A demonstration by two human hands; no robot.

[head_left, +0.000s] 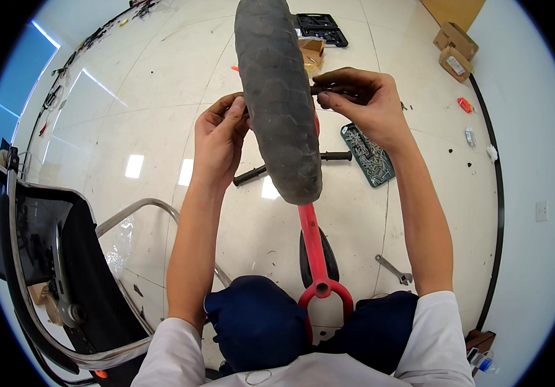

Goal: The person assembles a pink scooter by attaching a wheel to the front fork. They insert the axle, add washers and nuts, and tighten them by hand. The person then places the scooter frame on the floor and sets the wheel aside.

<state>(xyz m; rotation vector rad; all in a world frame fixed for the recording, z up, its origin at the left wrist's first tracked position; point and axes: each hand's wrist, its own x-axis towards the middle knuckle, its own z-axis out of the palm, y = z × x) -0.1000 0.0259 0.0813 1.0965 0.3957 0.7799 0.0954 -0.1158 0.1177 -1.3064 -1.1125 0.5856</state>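
A small red bike frame (315, 248) stands upside down between my knees, its black saddle (331, 261) and handlebar (336, 156) down by the floor. Its wheel, with a worn grey tyre (277, 103), rises in the middle of the head view. At the wheel's left side is my left hand (222, 132), thumb and fingers closed; the tyre hides their tips. My right hand (367, 100), on the other side, pinches a small dark part (318, 89) sticking out beside the tyre. I cannot make out its kind.
A green tray of screws (369, 158) lies right of the wheel, an adjustable wrench (394, 269) nearer me. Farther off are an open black tool case (321, 29) and cardboard boxes (456, 42). A chair (90, 271) with a wrench on it stands at left.
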